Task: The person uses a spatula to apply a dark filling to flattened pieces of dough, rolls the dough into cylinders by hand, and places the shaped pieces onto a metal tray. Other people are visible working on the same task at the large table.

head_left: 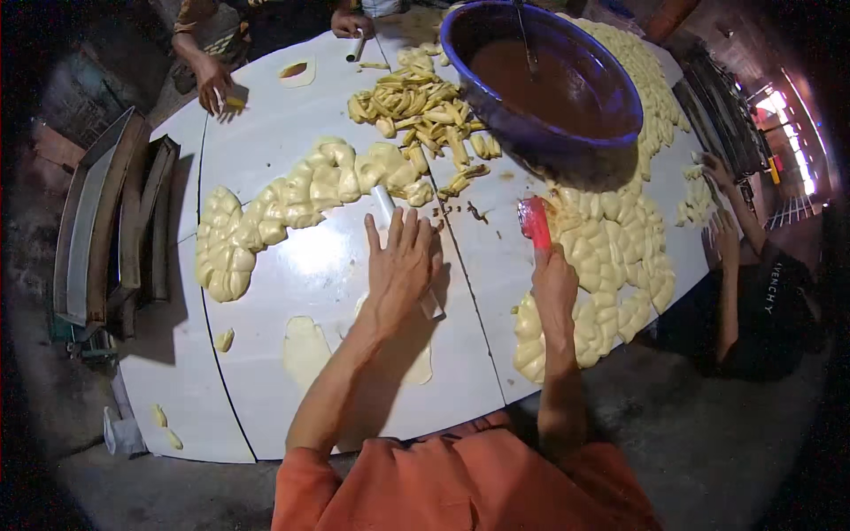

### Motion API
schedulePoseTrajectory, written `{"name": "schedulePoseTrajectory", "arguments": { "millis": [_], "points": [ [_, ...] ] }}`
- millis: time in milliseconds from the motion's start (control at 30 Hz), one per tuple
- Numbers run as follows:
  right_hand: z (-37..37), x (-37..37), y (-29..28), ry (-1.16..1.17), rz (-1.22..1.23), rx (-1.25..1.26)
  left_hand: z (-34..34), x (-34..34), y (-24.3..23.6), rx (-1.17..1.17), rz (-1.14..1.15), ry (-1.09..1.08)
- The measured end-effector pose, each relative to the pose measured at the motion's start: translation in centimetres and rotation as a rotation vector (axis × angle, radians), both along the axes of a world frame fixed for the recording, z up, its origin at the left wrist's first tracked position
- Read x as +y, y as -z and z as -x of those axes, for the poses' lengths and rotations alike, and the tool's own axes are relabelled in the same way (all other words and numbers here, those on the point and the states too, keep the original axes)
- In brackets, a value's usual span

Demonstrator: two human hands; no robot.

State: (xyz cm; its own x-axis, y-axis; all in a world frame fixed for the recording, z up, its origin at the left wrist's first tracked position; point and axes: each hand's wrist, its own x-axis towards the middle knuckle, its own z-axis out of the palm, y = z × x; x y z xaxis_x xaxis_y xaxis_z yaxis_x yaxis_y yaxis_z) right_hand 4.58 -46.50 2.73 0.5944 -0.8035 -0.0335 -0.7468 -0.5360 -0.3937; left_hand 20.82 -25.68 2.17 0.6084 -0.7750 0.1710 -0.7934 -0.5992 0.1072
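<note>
My left hand (405, 257) lies with fingers apart over a pale tube-shaped rolling pin (384, 203), whose ends stick out past it. Under and beside that forearm are thin flattened sheets of dough (304, 350). My right hand (555, 285) is closed round a red flat-headed tool (536, 225); I cannot tell if it is a brush or a scraper. The tool's head is over the table, beside many pale dough pieces (611, 257). A curved row of dough pieces (301, 190) lies beyond my left hand. Peeled bananas (425, 106) are heaped farther back.
A blue basin (633, 124) of brown mixture stands at the back right. Metal trays (88, 230) lean at the left edge. A person's hand (212, 81) holds a yellow piece at the far left; another hand (351, 24) is near a pipe. At right, a person's hands (724, 232) handle dough.
</note>
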Motion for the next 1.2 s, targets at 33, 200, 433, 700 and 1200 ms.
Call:
{"name": "schedulePoseTrajectory", "arguments": {
  "millis": [33,200,433,700,1200],
  "points": [
    [0.0,0.6,-0.3,0.019,-0.001,0.019,0.0,-0.8,0.7,0.003,0.001,0.005],
    [-2.9,4.5,-1.3,-0.125,-0.047,0.001,0.0,-2.9,3.2,-0.052,-0.003,-0.113],
    [-6.2,6.9,-0.8,-0.195,-0.106,0.120,0.7,-3.1,3.3,-0.041,0.052,-0.133],
    [-6.1,8.7,-1.4,-0.352,-0.066,0.030,1.1,-2.3,2.9,0.053,0.054,-0.149],
    [0.7,5.9,-5.1,-0.275,-1.248,-0.238,7.4,12.9,-3.7,0.290,0.194,-0.213]
  ]
}}
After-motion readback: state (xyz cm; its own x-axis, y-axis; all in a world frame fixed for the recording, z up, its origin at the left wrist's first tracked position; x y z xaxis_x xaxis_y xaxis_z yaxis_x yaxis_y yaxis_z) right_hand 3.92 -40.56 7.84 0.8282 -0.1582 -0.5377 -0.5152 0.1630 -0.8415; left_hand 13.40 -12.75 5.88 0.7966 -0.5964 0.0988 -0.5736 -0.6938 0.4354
